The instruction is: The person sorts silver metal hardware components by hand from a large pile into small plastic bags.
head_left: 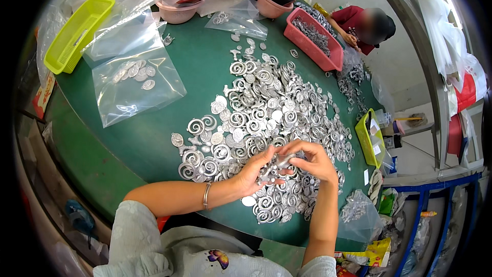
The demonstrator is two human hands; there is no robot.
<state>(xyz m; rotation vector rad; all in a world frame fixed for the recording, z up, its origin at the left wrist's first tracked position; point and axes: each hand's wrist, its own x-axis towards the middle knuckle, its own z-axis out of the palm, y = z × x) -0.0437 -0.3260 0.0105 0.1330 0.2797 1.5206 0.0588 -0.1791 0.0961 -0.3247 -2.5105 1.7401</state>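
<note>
My left hand (pixel 251 174) is cupped around several small silver metal pieces (pixel 266 172) above the near side of a large pile. Fingers of my right hand (pixel 316 161) are bent against a smooth, shiny silver piece (pixel 283 160) at the left hand's fingertips; its exact kind is partly hidden. Under and beyond both hands spreads the pile of silver metal pendants (pixel 264 75), with spiral, oval and T-shaped ones among them. They lie loose on the green tabletop (pixel 148 143). To the left, a clear plastic bag (pixel 166 90) has some oval silver pendants (pixel 134 71) on it.
A yellow-green basket (pixel 61 54) stands far left, a smaller one (pixel 370 141) at right. Pink bowls (pixel 177 14) and a pink bin (pixel 328 60) of metal parts line the far side. Across the table sits another person (pixel 353 18). A blue rack (pixel 420 215) stands at right.
</note>
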